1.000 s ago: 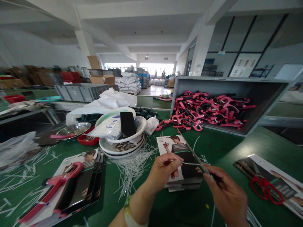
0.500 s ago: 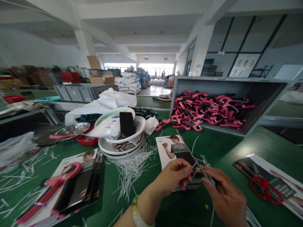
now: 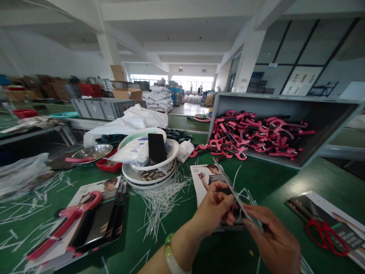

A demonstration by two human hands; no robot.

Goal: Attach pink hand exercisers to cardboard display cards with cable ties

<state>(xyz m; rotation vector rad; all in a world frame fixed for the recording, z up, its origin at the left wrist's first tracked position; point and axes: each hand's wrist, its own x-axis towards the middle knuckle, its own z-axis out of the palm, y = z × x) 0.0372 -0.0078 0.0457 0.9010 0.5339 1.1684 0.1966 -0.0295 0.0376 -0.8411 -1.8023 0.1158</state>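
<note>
A thin printed card [image 3: 228,179] stands on edge, tilted, above a stack of similar cards [image 3: 199,178]. My right hand [image 3: 270,236] pinches its near right edge between thumb and fingers. On the card's left face, my left hand [image 3: 215,205] has its fingers curled together around a thin, pale tie, partly hidden by the fingers. Loose white ties [image 3: 248,198] lie just behind my right hand. At the left, a pink and black hand grip [image 3: 65,220] rests on more cards.
Red scissors [image 3: 325,234] lie on cards at the right. A tilted grey crate [image 3: 310,152] holds many pink grips. Stacked white bowls [image 3: 149,182] carry a phone [image 3: 156,149], with scattered ties [image 3: 156,205] in front. A red tray [image 3: 108,164] sits left of them.
The card in my right hand now stands more upright, its face turned more edge-on. My left fingers have moved in against its left side. The whole view has shifted slightly.
</note>
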